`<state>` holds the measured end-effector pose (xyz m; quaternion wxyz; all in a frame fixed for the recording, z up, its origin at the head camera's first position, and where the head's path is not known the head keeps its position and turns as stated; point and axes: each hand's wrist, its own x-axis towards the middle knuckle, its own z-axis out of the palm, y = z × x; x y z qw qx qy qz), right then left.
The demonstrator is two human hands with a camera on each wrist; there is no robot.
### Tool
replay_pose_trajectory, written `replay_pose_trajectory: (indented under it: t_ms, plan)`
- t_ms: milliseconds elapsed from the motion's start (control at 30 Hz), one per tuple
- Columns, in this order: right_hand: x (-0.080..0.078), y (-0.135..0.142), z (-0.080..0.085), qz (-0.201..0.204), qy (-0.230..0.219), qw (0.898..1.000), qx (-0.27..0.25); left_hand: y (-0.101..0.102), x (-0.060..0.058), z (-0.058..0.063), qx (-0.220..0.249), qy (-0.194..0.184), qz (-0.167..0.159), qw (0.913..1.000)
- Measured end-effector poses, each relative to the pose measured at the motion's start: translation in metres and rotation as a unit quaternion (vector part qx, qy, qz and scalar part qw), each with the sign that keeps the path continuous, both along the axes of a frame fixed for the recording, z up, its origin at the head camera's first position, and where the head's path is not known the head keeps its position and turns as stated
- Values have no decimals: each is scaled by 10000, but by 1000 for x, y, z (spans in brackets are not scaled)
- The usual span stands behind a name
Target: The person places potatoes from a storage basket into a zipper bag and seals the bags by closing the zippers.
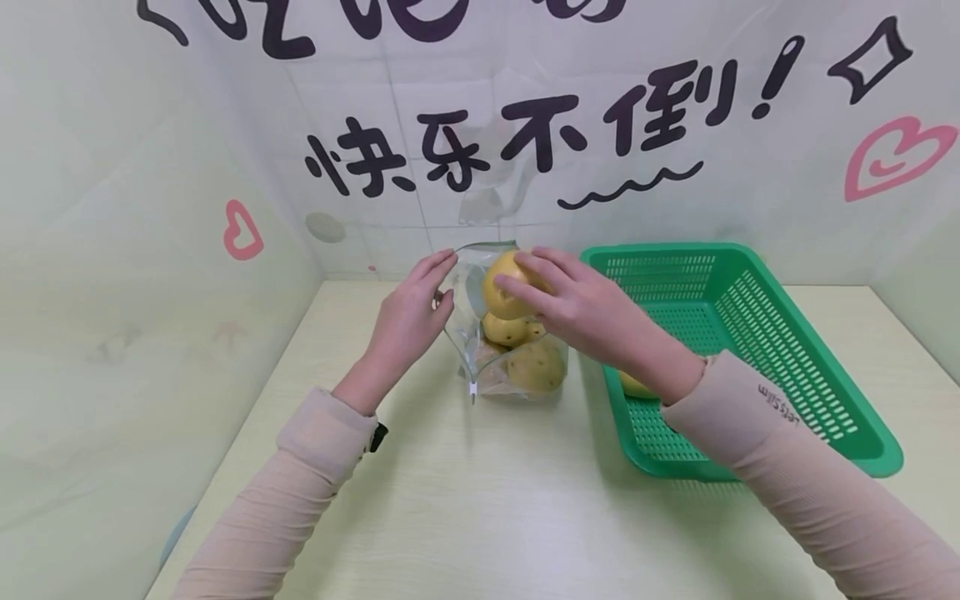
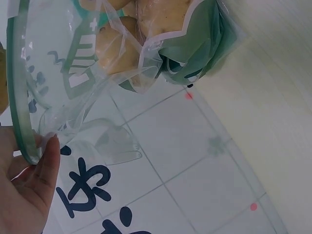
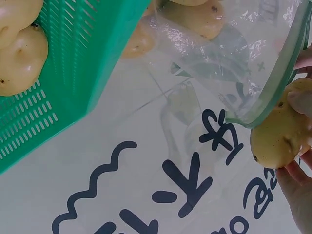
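The left hand [image 1: 411, 315] pinches the left edge of a clear plastic bag [image 1: 491, 385] between thumb and fingers, the grip showing plainly in the left wrist view. The bag stands on the pale table [image 1: 480, 508], its mouth spread wide, with a small white slider [image 1: 473, 388] on the near end of its green-edged rim. The right hand [image 1: 585, 304] has its fingers curled round a yellow potato [image 1: 502, 287] and holds it at the bag's mouth, above the other potatoes [image 1: 536, 367] lying in the bottom of the bag. Just to the right of the bag sits a green basket [image 1: 667, 249] with slotted walls; more potatoes rest in its left part, partly hidden from the head view by the right forearm. On the far side, a white wall sheet [image 1: 465, 75] carries large black writing [image 1: 543, 129] and pink hearts [image 1: 896, 158].
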<state>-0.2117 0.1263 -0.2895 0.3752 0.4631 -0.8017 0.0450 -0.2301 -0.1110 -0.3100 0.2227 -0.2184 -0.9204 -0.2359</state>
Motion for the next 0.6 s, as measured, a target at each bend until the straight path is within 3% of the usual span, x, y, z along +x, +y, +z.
replay_pose_trajectory:
  t_ms: [600]
  plan:
    - [-3,0,-6,10,-372,9987,351,-1,0,-2,12,26,1,10000]
